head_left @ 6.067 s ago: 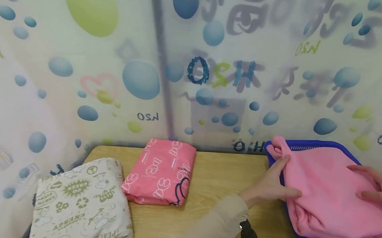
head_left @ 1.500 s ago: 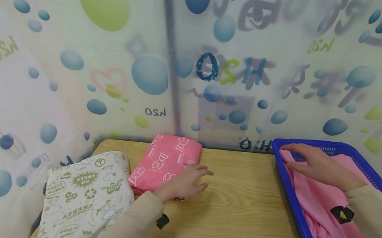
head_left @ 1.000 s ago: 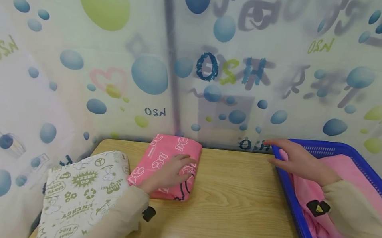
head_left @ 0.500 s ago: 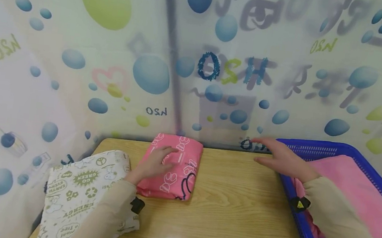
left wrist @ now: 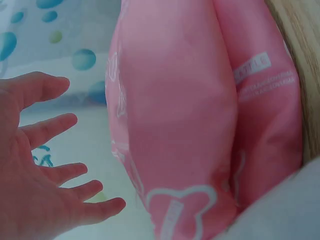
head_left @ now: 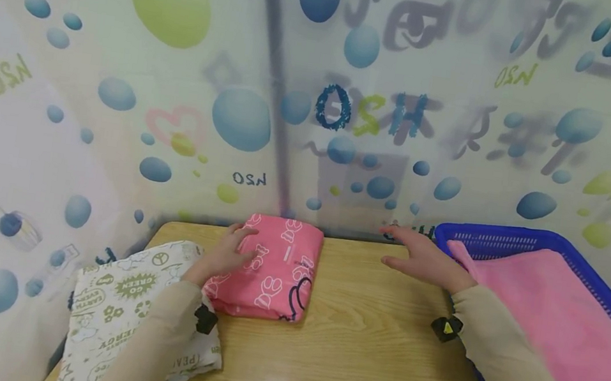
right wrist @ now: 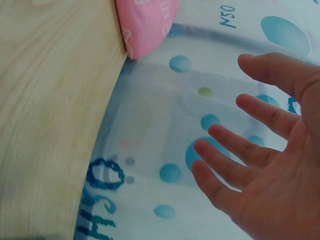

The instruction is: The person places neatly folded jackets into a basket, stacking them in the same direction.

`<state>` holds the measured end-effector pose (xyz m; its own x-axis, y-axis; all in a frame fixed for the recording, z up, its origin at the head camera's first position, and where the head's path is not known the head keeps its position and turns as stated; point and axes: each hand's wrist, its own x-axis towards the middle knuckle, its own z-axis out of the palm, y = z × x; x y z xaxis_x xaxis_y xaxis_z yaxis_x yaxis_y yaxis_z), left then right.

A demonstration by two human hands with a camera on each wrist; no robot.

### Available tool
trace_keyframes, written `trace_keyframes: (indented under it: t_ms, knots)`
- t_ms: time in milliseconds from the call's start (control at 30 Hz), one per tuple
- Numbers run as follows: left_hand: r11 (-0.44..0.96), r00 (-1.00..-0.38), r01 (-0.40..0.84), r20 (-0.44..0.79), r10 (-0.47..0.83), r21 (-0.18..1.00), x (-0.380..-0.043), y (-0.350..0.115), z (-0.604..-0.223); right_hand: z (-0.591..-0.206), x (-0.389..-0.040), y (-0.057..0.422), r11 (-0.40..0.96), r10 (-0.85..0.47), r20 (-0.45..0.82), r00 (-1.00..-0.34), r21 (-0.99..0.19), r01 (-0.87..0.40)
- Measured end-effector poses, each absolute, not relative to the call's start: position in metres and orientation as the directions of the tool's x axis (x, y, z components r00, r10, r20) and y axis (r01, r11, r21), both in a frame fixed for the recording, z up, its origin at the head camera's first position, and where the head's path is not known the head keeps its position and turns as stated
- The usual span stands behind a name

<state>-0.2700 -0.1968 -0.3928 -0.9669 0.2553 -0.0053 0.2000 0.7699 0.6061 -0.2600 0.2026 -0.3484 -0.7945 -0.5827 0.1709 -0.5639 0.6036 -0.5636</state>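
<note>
A pink package (head_left: 285,278) printed with white bear-like outlines lies at the back of the table. Over its left edge hovers my left hand (head_left: 224,256), fingers spread and loosely bent; in the left wrist view a gap separates the fingers (left wrist: 60,127) from the package's side. My right hand (head_left: 426,258) hangs in the air between that package and the blue basket (head_left: 508,233), with nothing in it. Its fingers (right wrist: 240,145) are spread in the right wrist view. Folded pink cloth (head_left: 561,321) fills much of the basket.
A white package (head_left: 110,313) with green print lies on the left of the wooden table (head_left: 346,363), partly behind my left sleeve. A curtain (head_left: 444,61) with blue and green dots hangs along the table's back edge.
My left hand has moved left across the pink package to its left edge. The right hand has come left from above the basket. Earlier, both hands were on the pink cloth.
</note>
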Motion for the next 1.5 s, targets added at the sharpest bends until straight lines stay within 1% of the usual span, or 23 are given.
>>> trace_keyframes:
  t_ms: [167, 333, 533, 667, 900, 1133, 1267, 1500]
  knots:
    - [0.772, -0.969, 0.144, -0.071, 0.238, 0.62, -0.273, -0.206, -0.395, -0.357, -0.26, 0.193, 0.58, -0.586, 0.161, -0.794, -0.6, -0.55]
    - [0.761, -0.969, 0.074, -0.134, 0.208, 0.645, -0.275, -0.213, -0.401, -0.362, -0.259, 0.188, 0.588, -0.573, 0.136, -0.808, -0.619, -0.521]
    - [0.707, -0.946, -0.025, -0.245, 0.212, 0.707, -0.277, -0.225, -0.413, -0.37, -0.258, 0.188, 0.616, -0.565, 0.095, -0.819, -0.612, -0.496]
    - [0.678, -0.933, -0.109, -0.31, 0.183, 0.727, -0.277, -0.23, -0.417, -0.372, -0.257, 0.188, 0.618, -0.566, 0.066, -0.822, -0.626, -0.476]
    - [0.644, -0.922, -0.147, -0.34, 0.186, 0.751, -0.275, -0.232, -0.416, -0.375, -0.257, 0.187, 0.599, -0.578, 0.059, -0.814, -0.646, -0.473]
    - [0.556, -0.883, -0.256, -0.426, 0.198, 0.791, -0.274, -0.234, -0.421, -0.378, -0.255, 0.183, 0.604, -0.592, 0.058, -0.804, -0.628, -0.49]
    - [0.529, -0.878, -0.252, -0.421, 0.227, 0.81, -0.275, -0.23, -0.426, -0.38, -0.254, 0.178, 0.628, -0.593, 0.054, -0.804, -0.595, -0.503]
    - [0.498, -0.869, -0.255, -0.423, 0.259, 0.829, -0.274, -0.216, -0.428, -0.392, -0.252, 0.164, 0.641, -0.59, 0.025, -0.807, -0.593, -0.487]
